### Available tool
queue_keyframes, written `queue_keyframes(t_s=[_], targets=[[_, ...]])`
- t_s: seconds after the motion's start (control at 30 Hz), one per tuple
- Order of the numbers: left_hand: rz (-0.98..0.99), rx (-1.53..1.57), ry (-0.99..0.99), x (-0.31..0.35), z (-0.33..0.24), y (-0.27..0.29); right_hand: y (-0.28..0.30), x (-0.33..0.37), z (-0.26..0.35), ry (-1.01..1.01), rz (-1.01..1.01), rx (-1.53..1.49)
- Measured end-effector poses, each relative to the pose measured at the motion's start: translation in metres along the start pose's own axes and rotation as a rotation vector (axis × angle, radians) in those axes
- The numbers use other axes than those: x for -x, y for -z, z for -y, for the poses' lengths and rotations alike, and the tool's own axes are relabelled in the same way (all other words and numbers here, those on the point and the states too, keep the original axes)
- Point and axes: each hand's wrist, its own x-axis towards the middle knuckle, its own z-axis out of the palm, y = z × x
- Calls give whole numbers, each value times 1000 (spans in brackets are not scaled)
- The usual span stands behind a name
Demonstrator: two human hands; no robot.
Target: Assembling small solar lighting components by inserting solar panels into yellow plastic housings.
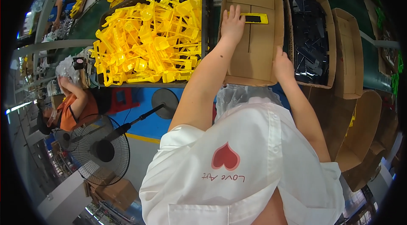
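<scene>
Yellow frame with dark panel lies in far half of cardboard box, near its right edge. Left hand: fingers slightly spread over the frame's left end; cannot tell whether they pinch it. Right hand at the box's right edge, toward the near corner; finger state cannot be told. Crate of yellow parts left of box, carton of black pieces right

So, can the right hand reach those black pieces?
Probably yes. The right hand is at the side of the neighbouring box, and the black pieces lie uncovered. It would likely just have to go over the wall of their box.
</scene>
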Motion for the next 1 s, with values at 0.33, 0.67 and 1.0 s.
queue_keyframes(t_s=[0.33,0.67,1.0], targets=[[145,56,368,54,165,42,11,7,-11,58,-98,-195],[365,98,-148,68,150,79,45,-31,-131,-188,186,-283],[-446,1147,702,23,104,137,42,-14,-127,-202,-227,-364]])
